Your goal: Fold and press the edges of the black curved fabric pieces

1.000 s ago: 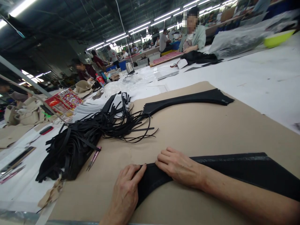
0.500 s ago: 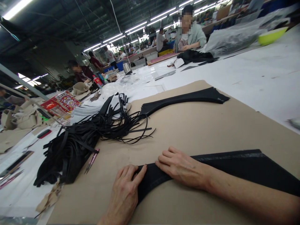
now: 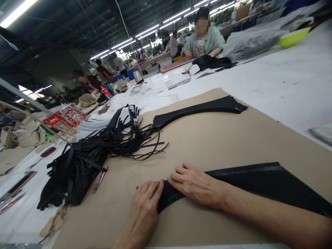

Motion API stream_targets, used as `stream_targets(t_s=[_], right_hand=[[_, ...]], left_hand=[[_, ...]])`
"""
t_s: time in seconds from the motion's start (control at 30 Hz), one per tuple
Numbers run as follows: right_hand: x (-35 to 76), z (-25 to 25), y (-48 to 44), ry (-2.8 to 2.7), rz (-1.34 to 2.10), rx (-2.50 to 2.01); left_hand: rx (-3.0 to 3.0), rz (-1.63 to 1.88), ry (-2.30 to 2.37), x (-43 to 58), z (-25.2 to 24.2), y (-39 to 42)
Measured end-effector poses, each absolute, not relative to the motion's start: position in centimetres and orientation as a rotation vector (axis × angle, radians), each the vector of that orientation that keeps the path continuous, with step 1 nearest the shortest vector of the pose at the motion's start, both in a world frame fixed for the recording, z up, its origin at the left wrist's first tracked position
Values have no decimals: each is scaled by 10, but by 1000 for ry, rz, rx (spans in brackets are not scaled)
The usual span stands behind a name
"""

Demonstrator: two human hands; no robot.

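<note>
A long black fabric panel [image 3: 259, 178] lies on brown paper [image 3: 202, 141], with a shiny strip along its upper edge. Near its narrow left end, my left hand [image 3: 146, 204] is closed on the edge, thumb and fingers pressed together. Close beside it, my right hand [image 3: 193, 183] has its fingers bent down and closed on the same edge. The right forearm crosses over part of the panel. What the fingertips pinch underneath is hidden. Farther back rests a stack of curved black pieces [image 3: 223, 104].
To the left lies a tangled heap of black strips [image 3: 75, 169], with pink-handled tweezers [image 3: 100, 181] beside it. A red box [image 3: 66, 117] stands behind. Across the white table [image 3: 280, 79] a co-worker [image 3: 203, 41] handles dark material near a lime-green bowl [image 3: 294, 37].
My left hand has shifted slightly right along the panel's edge, nearer my right hand. The view has moved a little. The co-worker's other hand now shows.
</note>
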State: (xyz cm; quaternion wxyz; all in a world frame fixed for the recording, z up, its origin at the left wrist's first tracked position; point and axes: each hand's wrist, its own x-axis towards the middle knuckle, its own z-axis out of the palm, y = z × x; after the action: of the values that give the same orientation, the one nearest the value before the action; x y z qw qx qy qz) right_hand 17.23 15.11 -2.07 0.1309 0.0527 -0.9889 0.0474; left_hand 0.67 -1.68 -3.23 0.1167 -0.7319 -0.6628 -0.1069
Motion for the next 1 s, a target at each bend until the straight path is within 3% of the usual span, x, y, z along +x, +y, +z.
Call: stream_targets(t_s=[0.23, 0.57, 1.0], right_hand=[[174, -25, 152, -2848, 138, 157], [171, -23, 150, -2825, 104, 144], [209, -32, 182, -2789, 46, 175]], left_hand=[[-1791, -184, -2000, -25, -23, -56], [-1900, -595, -2121, 44, -49, -3], [-2007, -448, -2124, 45, -39, -4]])
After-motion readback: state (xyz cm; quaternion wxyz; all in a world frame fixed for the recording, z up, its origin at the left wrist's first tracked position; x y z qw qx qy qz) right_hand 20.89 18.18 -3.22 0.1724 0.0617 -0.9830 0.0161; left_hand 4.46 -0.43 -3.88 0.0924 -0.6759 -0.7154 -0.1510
